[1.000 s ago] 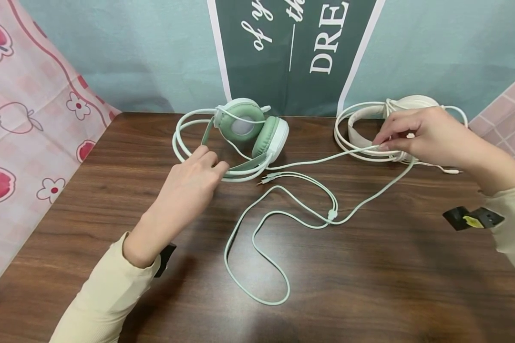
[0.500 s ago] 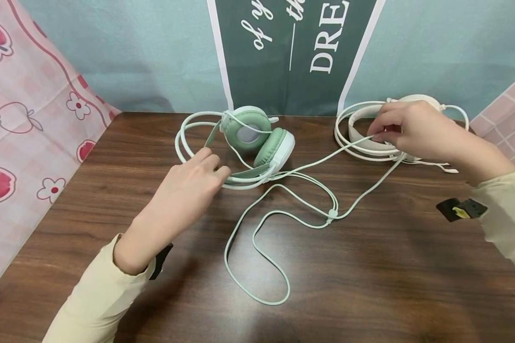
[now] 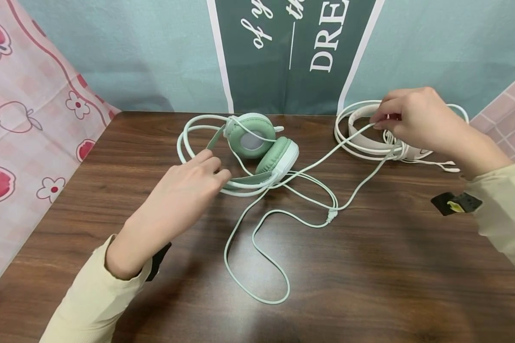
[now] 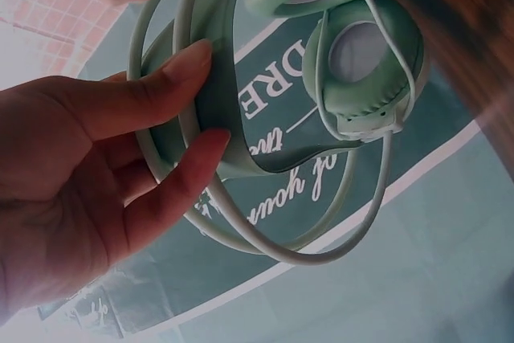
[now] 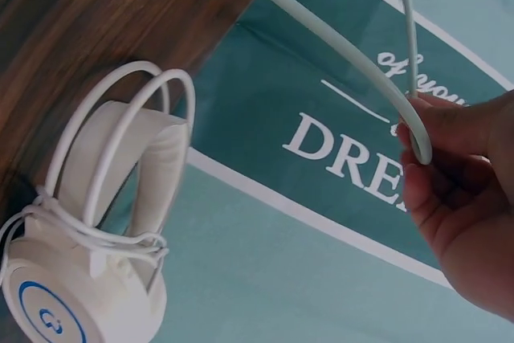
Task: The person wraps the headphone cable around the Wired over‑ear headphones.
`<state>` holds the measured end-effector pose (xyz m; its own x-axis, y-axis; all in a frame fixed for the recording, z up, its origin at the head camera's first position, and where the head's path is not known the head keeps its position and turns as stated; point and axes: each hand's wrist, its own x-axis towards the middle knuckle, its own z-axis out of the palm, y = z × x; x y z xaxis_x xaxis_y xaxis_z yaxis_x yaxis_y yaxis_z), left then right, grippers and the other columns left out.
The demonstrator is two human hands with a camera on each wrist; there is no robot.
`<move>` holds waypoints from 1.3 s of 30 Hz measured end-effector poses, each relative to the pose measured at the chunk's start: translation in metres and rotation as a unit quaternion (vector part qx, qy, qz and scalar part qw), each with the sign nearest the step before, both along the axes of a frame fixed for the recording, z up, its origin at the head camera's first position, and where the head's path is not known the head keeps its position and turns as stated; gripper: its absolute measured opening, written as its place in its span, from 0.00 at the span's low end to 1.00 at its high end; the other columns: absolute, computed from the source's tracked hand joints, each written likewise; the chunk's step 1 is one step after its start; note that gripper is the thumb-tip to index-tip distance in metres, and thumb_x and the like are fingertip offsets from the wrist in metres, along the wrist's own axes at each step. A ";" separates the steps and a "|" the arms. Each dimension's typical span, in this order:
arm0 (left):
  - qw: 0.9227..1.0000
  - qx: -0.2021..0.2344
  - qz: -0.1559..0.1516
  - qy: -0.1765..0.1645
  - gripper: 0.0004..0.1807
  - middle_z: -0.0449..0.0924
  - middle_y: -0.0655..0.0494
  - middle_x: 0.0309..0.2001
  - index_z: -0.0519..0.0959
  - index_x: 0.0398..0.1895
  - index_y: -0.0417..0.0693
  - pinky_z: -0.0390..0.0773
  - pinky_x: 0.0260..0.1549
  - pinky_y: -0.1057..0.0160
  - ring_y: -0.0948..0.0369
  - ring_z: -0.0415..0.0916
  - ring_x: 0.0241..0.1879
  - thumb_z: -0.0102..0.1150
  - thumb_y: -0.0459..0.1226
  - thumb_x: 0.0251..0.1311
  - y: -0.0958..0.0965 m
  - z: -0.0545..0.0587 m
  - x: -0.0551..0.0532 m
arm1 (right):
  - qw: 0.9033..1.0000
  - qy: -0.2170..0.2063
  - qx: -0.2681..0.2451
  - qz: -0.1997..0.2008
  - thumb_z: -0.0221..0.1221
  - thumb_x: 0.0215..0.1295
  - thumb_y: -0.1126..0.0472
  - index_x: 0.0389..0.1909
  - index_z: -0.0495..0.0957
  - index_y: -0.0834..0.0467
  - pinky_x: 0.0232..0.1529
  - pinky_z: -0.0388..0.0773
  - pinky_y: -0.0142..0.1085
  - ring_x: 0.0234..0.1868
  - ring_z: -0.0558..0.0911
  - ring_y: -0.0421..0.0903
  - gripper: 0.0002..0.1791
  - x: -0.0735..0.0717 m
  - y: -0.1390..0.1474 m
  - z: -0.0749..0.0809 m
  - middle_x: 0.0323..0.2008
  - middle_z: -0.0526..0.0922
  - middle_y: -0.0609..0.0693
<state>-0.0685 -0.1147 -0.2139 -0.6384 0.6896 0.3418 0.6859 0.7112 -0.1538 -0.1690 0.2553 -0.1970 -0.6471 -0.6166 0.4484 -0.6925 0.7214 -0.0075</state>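
Green-and-white headphones (image 3: 257, 133) sit tilted near the table's back edge, ear cushions facing up and right. My left hand (image 3: 178, 193) grips their headband; in the left wrist view its thumb and fingers pinch the green inner strap (image 4: 217, 110) together with the outer tubes. Over at the right, my right hand (image 3: 425, 116) pinches the pale green headphone cable (image 3: 322, 160), which bends at the fingertips and comes back down to the table. More of the cable lies in a long loop in front, with a small splitter (image 3: 332, 215). The cable's plugs are hidden.
White headphones (image 5: 88, 287) lie at the back right, partly behind the right hand, with their own cord wound around them. A teal cloth with lettering (image 3: 154, 57) hangs behind the wooden table (image 3: 347, 286). Pink patterned cloth (image 3: 30, 143) stands at the left.
The right hand has risen and moved slightly back, drawing the cable up off the table. The green headphones have shifted right and toward the front, now covering the plugs. The left hand keeps its grip.
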 end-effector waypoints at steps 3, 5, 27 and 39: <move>1.000 -0.002 -0.002 -0.002 0.10 0.65 0.52 0.22 0.73 0.22 0.43 0.70 0.13 0.57 0.54 0.65 0.29 0.55 0.21 0.48 0.000 0.001 0.001 | 1.000 0.018 -0.022 0.003 0.62 0.38 0.78 0.21 0.81 0.60 0.25 0.61 0.31 0.22 0.68 0.32 0.11 -0.002 -0.005 0.004 0.21 0.78 0.49; 1.000 -0.002 -0.003 -0.005 0.10 0.65 0.52 0.22 0.73 0.21 0.44 0.69 0.13 0.57 0.54 0.65 0.29 0.55 0.21 0.48 0.000 0.001 0.002 | 0.999 0.018 -0.029 0.002 0.62 0.39 0.78 0.21 0.82 0.60 0.25 0.62 0.31 0.23 0.67 0.27 0.10 -0.003 -0.007 0.005 0.22 0.79 0.49; 1.000 0.001 -0.021 -0.021 0.11 0.67 0.55 0.23 0.73 0.22 0.44 0.68 0.15 0.60 0.56 0.65 0.29 0.55 0.20 0.47 -0.002 0.004 0.005 | 0.994 -0.042 -0.100 -0.030 0.63 0.45 0.75 0.24 0.84 0.59 0.26 0.60 0.19 0.21 0.67 0.18 0.09 -0.006 -0.024 0.023 0.23 0.73 0.22; 0.999 -0.008 -0.027 -0.020 0.11 0.67 0.55 0.23 0.74 0.23 0.45 0.68 0.15 0.61 0.56 0.66 0.30 0.55 0.20 0.48 0.001 0.006 0.004 | 0.989 -0.075 -0.124 -0.031 0.64 0.48 0.71 0.25 0.84 0.60 0.25 0.61 0.23 0.22 0.70 0.26 0.05 -0.013 -0.041 0.038 0.23 0.79 0.31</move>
<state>-0.0645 -0.1134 -0.2082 -0.6125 0.7294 0.3047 0.7298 0.6699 -0.1365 -0.1822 0.2144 -0.1588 -0.7516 -0.4564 0.4763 -0.6240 0.7260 -0.2890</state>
